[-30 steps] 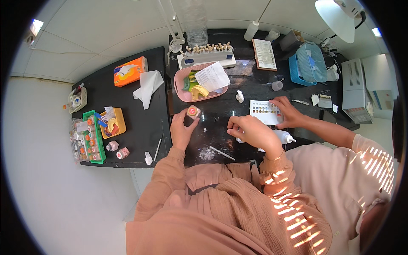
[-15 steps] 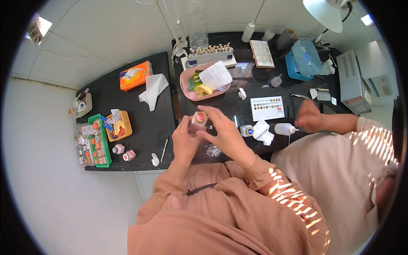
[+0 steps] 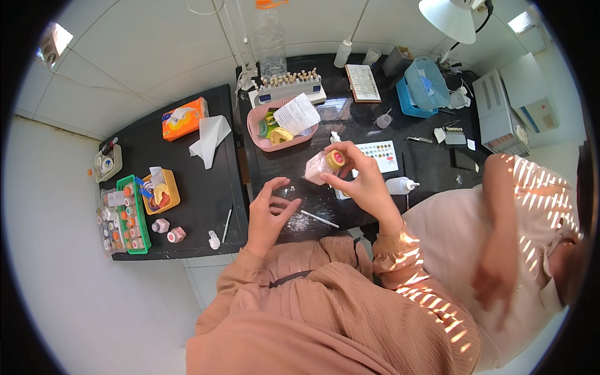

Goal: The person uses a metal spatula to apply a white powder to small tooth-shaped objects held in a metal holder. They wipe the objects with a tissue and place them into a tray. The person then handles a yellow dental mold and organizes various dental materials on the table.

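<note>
My right hand (image 3: 370, 187) grips a small clear jar (image 3: 317, 167) of pinkish powder, tilted, its gold lid with a red top toward the right. To its left, my left hand (image 3: 269, 217) is empty, fingers apart and curved. A thin white stick (image 3: 320, 219) lies between my hands on the black table, beside a patch of spilled white powder (image 3: 297, 224). Behind my right hand, a white palette (image 3: 382, 155) with dark round spots is partly covered.
A pink basket (image 3: 262, 142) sits ahead, before a rack of tooth-shade tabs (image 3: 294, 89). At left are a yellow basket (image 3: 172, 203), a green tray (image 3: 142, 240) of jars and a tissue pack (image 3: 184, 119). A white squeeze bottle (image 3: 400, 185) and a co-worker's arm (image 3: 503, 237) are at right.
My left hand has come off the jar, while my right hand has carried it to the right. The white stick now shows on the table. The co-worker's hand has dropped toward their lap.
</note>
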